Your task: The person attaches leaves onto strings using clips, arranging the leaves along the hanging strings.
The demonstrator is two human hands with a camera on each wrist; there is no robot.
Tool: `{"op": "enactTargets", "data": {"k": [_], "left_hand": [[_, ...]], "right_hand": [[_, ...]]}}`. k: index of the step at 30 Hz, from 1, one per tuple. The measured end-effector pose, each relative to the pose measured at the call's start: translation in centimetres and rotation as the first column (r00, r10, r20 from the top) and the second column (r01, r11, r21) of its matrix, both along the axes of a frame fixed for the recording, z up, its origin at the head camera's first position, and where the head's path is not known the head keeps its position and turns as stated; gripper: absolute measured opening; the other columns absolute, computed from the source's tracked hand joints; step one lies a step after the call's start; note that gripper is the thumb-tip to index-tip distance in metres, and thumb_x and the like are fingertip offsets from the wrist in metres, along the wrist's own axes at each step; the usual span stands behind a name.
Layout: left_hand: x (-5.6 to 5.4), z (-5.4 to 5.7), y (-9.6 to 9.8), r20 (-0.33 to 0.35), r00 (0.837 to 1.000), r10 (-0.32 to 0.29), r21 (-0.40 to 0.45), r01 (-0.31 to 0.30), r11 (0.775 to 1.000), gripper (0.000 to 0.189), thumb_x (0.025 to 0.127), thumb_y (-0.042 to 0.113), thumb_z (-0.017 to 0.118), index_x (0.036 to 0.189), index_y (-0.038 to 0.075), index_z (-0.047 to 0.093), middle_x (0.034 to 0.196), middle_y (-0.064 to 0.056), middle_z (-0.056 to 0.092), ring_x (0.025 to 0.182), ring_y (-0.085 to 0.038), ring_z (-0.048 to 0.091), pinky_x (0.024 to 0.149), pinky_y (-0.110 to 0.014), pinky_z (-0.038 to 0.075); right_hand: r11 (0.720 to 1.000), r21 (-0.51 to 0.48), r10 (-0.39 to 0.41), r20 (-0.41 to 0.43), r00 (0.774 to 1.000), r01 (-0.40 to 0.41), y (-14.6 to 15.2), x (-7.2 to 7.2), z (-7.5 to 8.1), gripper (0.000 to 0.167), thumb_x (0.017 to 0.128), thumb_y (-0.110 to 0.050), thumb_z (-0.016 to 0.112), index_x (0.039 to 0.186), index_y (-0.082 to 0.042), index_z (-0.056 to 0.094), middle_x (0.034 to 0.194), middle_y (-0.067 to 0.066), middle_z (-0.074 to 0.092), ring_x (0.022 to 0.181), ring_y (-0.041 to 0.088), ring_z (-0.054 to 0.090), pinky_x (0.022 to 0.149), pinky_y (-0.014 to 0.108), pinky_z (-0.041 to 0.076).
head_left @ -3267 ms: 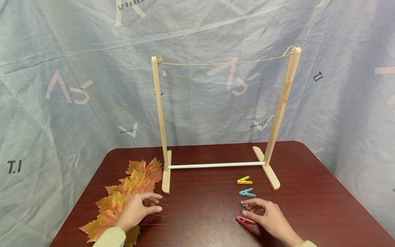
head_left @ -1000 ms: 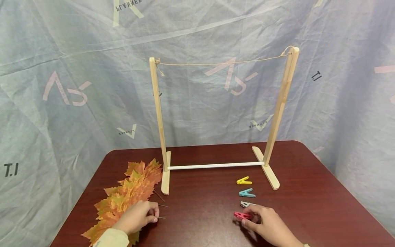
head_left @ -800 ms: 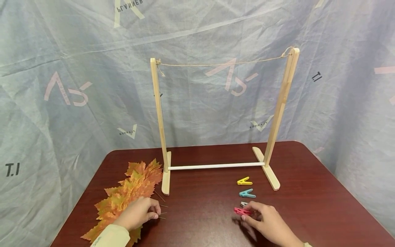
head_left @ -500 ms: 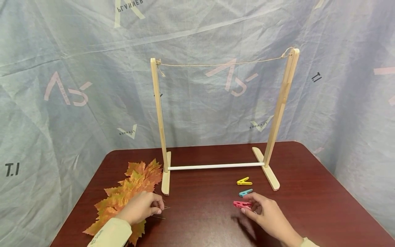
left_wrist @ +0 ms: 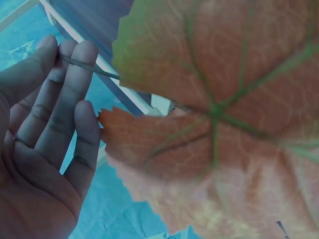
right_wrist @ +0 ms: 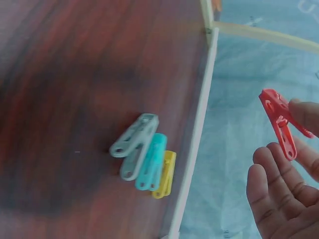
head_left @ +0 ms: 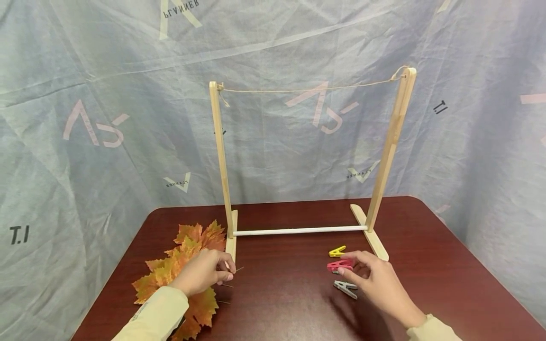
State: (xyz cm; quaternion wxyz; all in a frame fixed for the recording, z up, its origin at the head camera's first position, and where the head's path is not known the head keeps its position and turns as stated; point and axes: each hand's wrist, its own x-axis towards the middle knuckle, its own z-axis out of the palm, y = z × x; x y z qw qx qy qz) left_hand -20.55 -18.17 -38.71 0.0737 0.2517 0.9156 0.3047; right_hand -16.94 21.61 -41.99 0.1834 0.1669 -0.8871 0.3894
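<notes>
On the dark red table (head_left: 290, 293), in front of the wooden stand (head_left: 219, 156), we're pinching a leaf stem (left_wrist: 82, 64) between thumb and fingers of our left hand (head_left: 202, 274), right over the leaf pile (head_left: 181, 265). Our right hand (head_left: 377, 286) is pinching the red clothespin (head_left: 340, 265) just above the table, with grey (head_left: 345, 287), teal (right_wrist: 151, 162) and yellow (head_left: 337, 251) pins lying close by.
</notes>
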Motion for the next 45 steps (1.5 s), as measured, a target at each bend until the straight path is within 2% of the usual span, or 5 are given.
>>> {"op": "enactTargets", "data": {"k": [4, 11, 20, 35, 45], "left_hand": [[-0.3, 0.6, 0.7, 0.000, 0.999, 0.046, 0.009, -0.046, 0.999, 0.011, 0.089, 0.005, 0.077, 0.085, 0.013, 0.072, 0.067, 0.009, 0.066, 0.059, -0.016, 0.065, 0.055, -0.028, 0.050], [-0.7, 1.9, 1.8, -0.020, 0.991, 0.129, 0.076, -0.127, 0.989, 0.009, 0.090, 0.006, 0.077, 0.086, 0.013, 0.072, 0.070, 0.007, 0.068, 0.062, -0.012, 0.067, 0.056, -0.029, 0.050], [-1.0, 3.1, 3.1, -0.038, 0.963, 0.265, 0.182, -0.254, 0.950, 0.005, 0.090, 0.009, 0.078, 0.091, 0.014, 0.075, 0.071, 0.008, 0.068, 0.063, -0.015, 0.064, 0.058, -0.031, 0.050], [-1.9, 5.0, 4.4, -0.063, 0.928, 0.368, 0.323, -0.330, 0.887, 0.005, 0.088, 0.010, 0.080, 0.090, 0.012, 0.076, 0.069, 0.007, 0.071, 0.062, -0.011, 0.067, 0.068, -0.033, 0.053], [-2.3, 6.1, 4.9, -0.009, 0.926, 0.377, 0.428, -0.337, 0.839, 0.004, 0.090, 0.009, 0.078, 0.092, 0.010, 0.076, 0.071, 0.003, 0.072, 0.067, -0.016, 0.069, 0.063, -0.030, 0.051]], "right_hand": [[1.000, -0.014, -0.015, 0.034, 0.999, 0.015, 0.0, -0.4, 1.3, 0.027, 0.085, -0.017, 0.085, 0.107, -0.012, 0.071, 0.080, -0.012, 0.066, 0.065, 0.001, 0.061, 0.060, 0.024, 0.051], [1.000, -0.001, -0.024, -0.061, 0.998, 0.024, -0.3, -1.4, 3.6, 0.022, 0.085, -0.019, 0.084, 0.103, -0.015, 0.071, 0.080, -0.012, 0.063, 0.063, 0.003, 0.058, 0.058, 0.024, 0.049], [1.000, -0.005, -0.019, -0.049, 0.999, 0.019, -0.7, -2.3, 5.9, 0.037, 0.088, -0.021, 0.082, 0.120, -0.011, 0.066, 0.085, -0.008, 0.067, 0.067, 0.005, 0.061, 0.061, 0.023, 0.050], [1.000, -0.006, 0.014, -0.131, 0.991, -0.015, -1.5, -3.9, 8.9, 0.028, 0.085, -0.019, 0.085, 0.108, -0.013, 0.070, 0.089, -0.007, 0.072, 0.076, 0.004, 0.065, 0.062, 0.021, 0.052], [1.000, -0.017, 0.001, -0.111, 0.994, -0.003, -1.7, -4.7, 10.7, 0.033, 0.082, -0.020, 0.088, 0.109, -0.013, 0.070, 0.082, -0.006, 0.071, 0.074, 0.004, 0.064, 0.064, 0.019, 0.052]]}}
